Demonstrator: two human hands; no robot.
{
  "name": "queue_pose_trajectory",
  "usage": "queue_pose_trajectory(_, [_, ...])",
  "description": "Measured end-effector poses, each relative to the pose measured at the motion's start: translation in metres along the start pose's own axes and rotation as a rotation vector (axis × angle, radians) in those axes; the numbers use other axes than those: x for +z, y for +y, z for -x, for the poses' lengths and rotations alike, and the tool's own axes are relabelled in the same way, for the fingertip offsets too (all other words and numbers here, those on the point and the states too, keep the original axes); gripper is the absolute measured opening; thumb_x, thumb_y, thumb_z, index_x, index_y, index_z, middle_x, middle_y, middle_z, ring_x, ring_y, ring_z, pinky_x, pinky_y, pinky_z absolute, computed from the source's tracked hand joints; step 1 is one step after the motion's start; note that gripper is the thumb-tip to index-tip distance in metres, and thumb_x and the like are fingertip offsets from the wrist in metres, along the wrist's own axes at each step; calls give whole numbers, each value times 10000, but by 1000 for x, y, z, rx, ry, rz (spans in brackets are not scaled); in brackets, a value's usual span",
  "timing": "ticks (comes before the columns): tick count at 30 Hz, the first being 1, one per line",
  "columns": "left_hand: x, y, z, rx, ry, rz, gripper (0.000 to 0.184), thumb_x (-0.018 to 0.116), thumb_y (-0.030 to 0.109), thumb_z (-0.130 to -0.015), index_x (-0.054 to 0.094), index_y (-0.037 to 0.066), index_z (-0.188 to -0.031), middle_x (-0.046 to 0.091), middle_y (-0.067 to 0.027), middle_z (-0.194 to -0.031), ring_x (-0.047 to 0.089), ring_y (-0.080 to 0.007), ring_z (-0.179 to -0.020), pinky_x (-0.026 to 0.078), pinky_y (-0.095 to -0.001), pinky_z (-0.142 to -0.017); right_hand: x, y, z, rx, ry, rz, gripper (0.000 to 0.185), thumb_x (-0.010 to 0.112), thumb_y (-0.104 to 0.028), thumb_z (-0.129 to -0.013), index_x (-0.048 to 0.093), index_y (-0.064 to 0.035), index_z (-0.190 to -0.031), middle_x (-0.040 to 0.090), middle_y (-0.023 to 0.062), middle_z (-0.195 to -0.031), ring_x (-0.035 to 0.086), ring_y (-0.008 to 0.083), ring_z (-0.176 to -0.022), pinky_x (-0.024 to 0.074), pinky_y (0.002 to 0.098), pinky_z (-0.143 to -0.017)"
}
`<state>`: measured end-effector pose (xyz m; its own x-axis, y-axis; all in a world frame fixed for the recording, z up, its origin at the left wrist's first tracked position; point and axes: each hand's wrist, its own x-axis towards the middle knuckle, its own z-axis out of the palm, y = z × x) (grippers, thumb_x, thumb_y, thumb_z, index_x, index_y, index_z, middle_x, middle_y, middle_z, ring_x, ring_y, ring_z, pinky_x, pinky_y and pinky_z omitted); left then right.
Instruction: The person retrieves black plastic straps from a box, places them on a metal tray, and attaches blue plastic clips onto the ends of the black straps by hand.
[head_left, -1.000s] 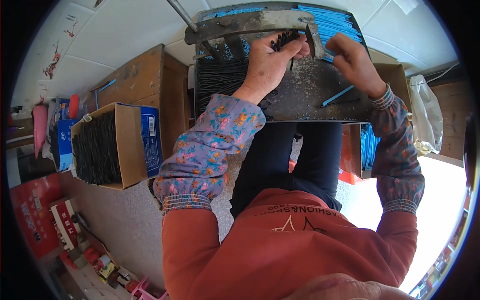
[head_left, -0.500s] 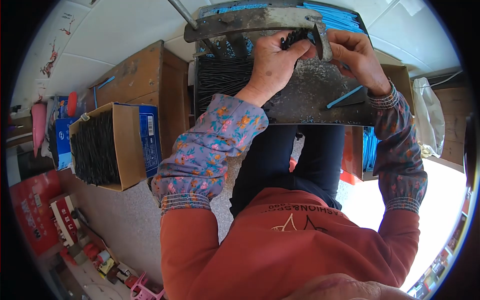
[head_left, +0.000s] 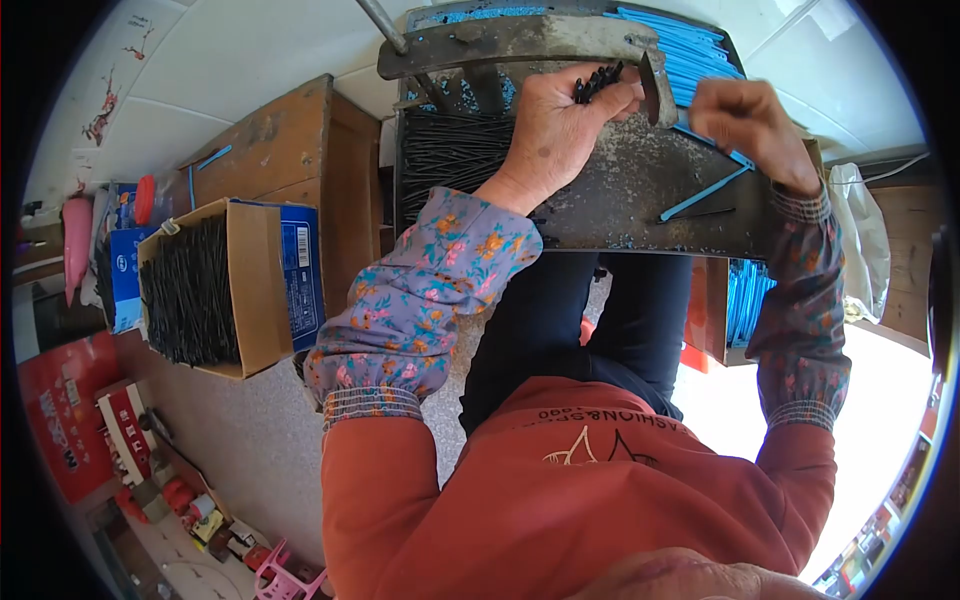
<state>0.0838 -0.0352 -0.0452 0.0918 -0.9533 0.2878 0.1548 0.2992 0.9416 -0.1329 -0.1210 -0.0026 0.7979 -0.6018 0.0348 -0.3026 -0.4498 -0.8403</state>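
Observation:
My left hand point(head_left: 562, 135) is closed around a bundle of thin black sticks point(head_left: 598, 84), their ends showing above the thumb. It is just left of an upright curved metal blade point(head_left: 657, 90) at the end of a long worn metal bar point(head_left: 520, 42). My right hand point(head_left: 750, 128) is to the right of the blade, fingers curled and smeared by motion. A thin blue strip point(head_left: 712, 146) lies just below it; whether the fingers touch it I cannot tell. Another blue strip point(head_left: 705, 195) rests on the dark metal worktop point(head_left: 610, 215).
Black sticks point(head_left: 450, 150) lie at the worktop's left, and blue strips point(head_left: 690, 55) at the back right. A cardboard box point(head_left: 255, 290) full of black sticks stands left, beside a wooden cabinet point(head_left: 265, 135). More blue strips point(head_left: 748, 300) sit in a box below right.
My right hand has moved right, away from the blade and my left hand. A second blue strip now shows below it. My left hand still grips the black bundle.

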Motion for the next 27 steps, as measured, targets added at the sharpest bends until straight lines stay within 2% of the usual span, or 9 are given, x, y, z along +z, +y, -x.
queue_pose_trajectory(3, [6, 0, 4, -9, -1, 67, 132, 648, 57, -834, 687, -37, -919, 682, -68, -760, 615, -95, -666, 498, -191, -641, 2, 22, 13, -50, -69, 194, 84, 612, -77, -862, 657, -10, -887, 548, -13, -650, 433, 73, -552, 373, 222, -536])
queue_pose_trajectory(6, [7, 1, 8, -25, -2, 114, 133, 650, 61, -835, 689, -36, -917, 683, -67, -765, 618, -97, -673, 497, -191, -653, 24, 39, 9, -333, 210, 804, 52, 611, -45, -845, 629, -5, -873, 497, 6, -668, 412, 95, -612, 334, 216, -554])
queue_pose_trajectory(8, [6, 3, 7, -21, 3, 118, 133, 651, 63, -835, 689, -35, -917, 683, -67, -766, 620, -97, -675, 496, -191, -656, 28, 35, 3, -440, 307, 1007, 43, 611, -35, -839, 620, -4, -868, 480, 12, -674, 405, 102, -632, 321, 214, -560])
queue_pose_trajectory(12, [7, 0, 4, -27, 49, 150, 133, 650, 51, -832, 686, -41, -921, 682, -66, -753, 623, -100, -663, 502, -198, -634, 29, -10, 8, -331, 420, 447, 78, 612, -36, -850, 638, -7, -918, 495, -5, -678, 401, 83, -610, 324, 212, -551])
queue_pose_trajectory(13, [7, -2, 3, -30, 45, 149, 133, 650, 51, -832, 686, -41, -921, 682, -66, -753, 623, -100, -663, 502, -198, -634, 33, -16, 9, -327, 423, 445, 78, 612, -36, -850, 638, -7, -918, 495, -5, -678, 401, 83, -610, 324, 212, -551])
queue_pose_trajectory(17, [3, -7, -2, -44, 47, -121, 133, 651, 43, -827, 688, -40, -925, 676, -56, -722, 627, -96, -646, 500, -194, -602, 44, -33, 6, 217, 306, -401, 70, 603, -35, -865, 644, -18, -920, 498, -29, -677, 375, 62, -584, 310, 215, -534])
queue_pose_trajectory(18, [3, -6, -2, -48, 52, -123, 133, 651, 43, -827, 688, -40, -925, 676, -56, -722, 627, -96, -646, 500, -194, -602, 42, -33, 3, 218, 300, -404, 70, 603, -35, -865, 644, -18, -920, 498, -29, -677, 375, 62, -584, 310, 215, -534])
queue_pose_trajectory(22, [7, -4, -3, 27, 30, 27, 131, 678, 73, -810, 702, -26, -892, 662, -34, -680, 588, -77, -590, 457, -184, -541, 27, -25, -7, -104, 245, 25, 55, 604, -50, -877, 649, -38, -908, 490, -51, -671, 349, 40, -567, 296, 212, -522])
queue_pose_trajectory(27, [0, -8, -4, 59, 6, -88, 125, 700, 94, -796, 713, -12, -861, 648, -20, -662, 536, -65, -555, 413, -179, -515, 27, -20, -1, -86, 225, -33, 99, 626, -113, -892, 671, -25, -890, 493, -6, -635, 395, 61, -554, 313, 209, -518])
